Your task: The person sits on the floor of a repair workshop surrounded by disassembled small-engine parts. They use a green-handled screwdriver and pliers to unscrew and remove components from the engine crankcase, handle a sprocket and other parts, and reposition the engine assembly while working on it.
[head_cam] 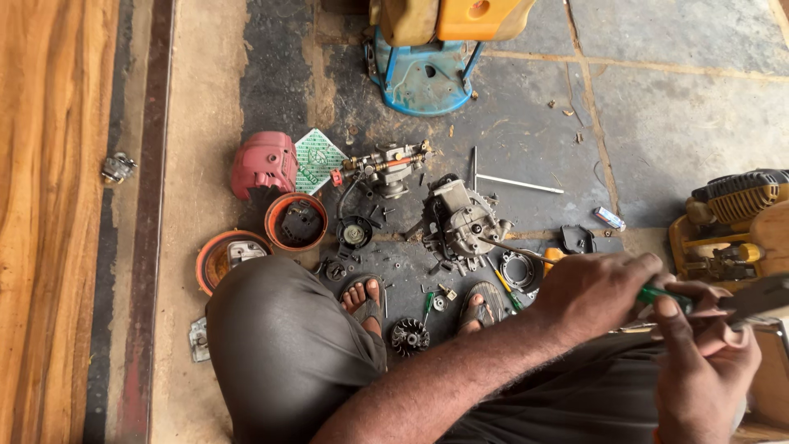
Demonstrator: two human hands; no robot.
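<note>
Fingers of left hand curled tight round green-handled tool, low right over lap; right hand pinches it w/ a grey metal part. Engine block sits apart on floor.

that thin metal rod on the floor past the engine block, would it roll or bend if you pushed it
The thin metal rod looks round and lies flat on the smooth stone floor, so a sideways push would probably roll it. It appears straight and metallic, so likely stiff rather than floppy. Being slim, it is probably light, and awkward to pinch up off the floor.
</note>
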